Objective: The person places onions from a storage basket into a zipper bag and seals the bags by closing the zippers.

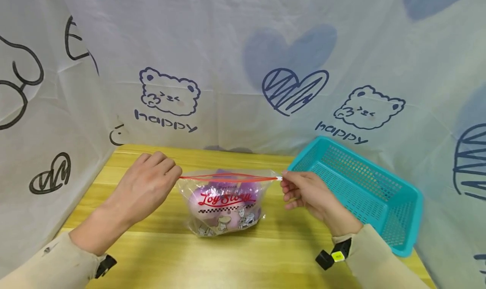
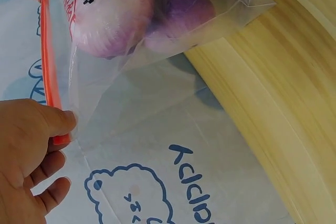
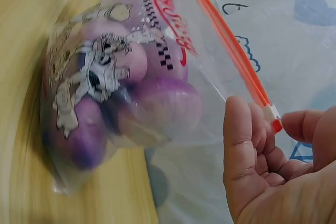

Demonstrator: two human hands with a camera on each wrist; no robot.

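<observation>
A clear slider zip bag (image 1: 228,221) printed "Toy Story" in red hangs between both hands, low over the wooden table (image 1: 243,263). Rounded pink and purple things (image 3: 163,103) fill it; their kind cannot be made out through the plastic. My left hand (image 1: 146,187) pinches the left end of the bag's red zip strip (image 2: 47,56) between thumb and fingers. At the other end, my right hand (image 1: 309,196) pinches the strip's tip beside the white slider (image 3: 271,113), its thumb against the red end. The strip is stretched taut between them.
A turquoise perforated plastic basket (image 1: 408,221) stands at the table's right side, just behind the right hand. White cloth (image 1: 231,69) with blue hearts and bear drawings hangs behind the table and at its sides.
</observation>
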